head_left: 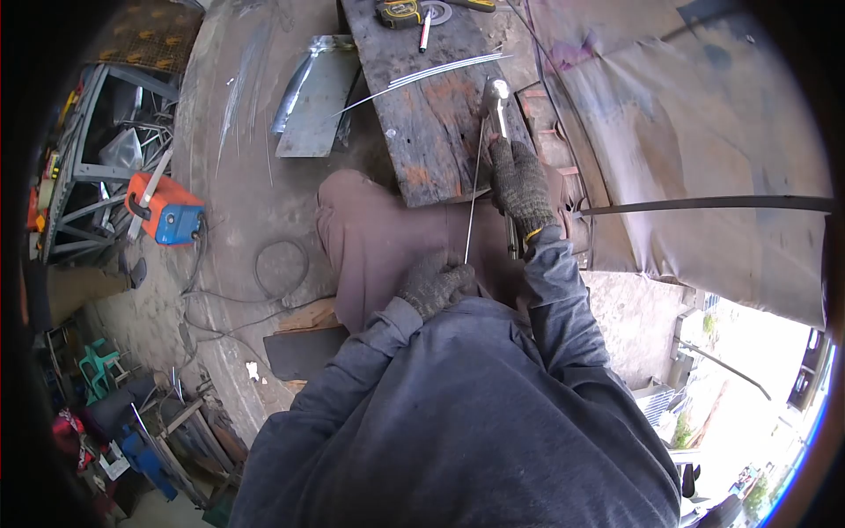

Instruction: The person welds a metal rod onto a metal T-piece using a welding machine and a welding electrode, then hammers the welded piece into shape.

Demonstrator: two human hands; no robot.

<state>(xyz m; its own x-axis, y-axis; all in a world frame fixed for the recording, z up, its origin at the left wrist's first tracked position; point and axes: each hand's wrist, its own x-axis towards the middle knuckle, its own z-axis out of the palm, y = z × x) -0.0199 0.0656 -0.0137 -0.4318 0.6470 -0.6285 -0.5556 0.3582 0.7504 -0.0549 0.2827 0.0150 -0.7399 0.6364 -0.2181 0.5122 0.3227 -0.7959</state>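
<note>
My right hand [519,180], in a dark knitted glove, is closed around the handle of a shiny metal hammer-like tool [499,97] over the right edge of a worn wooden board [431,132]. In my left hand [435,286], gloved the same way and held near my lap, is the lower end of a thin metal rod [473,207]. The rod slants up towards the tool's head, its upper end beside it. Several thin rods [440,70] lie across the board. Behind them are a marker [425,33] and a yellow-black tape measure [399,11].
Left of the board a bent sheet-metal piece [312,114] lies on the ground. An orange-blue machine [167,209] with a looping cable [282,273] stands further left, beside a metal rack [84,167]. A large tarp [687,150] spreads on the right.
</note>
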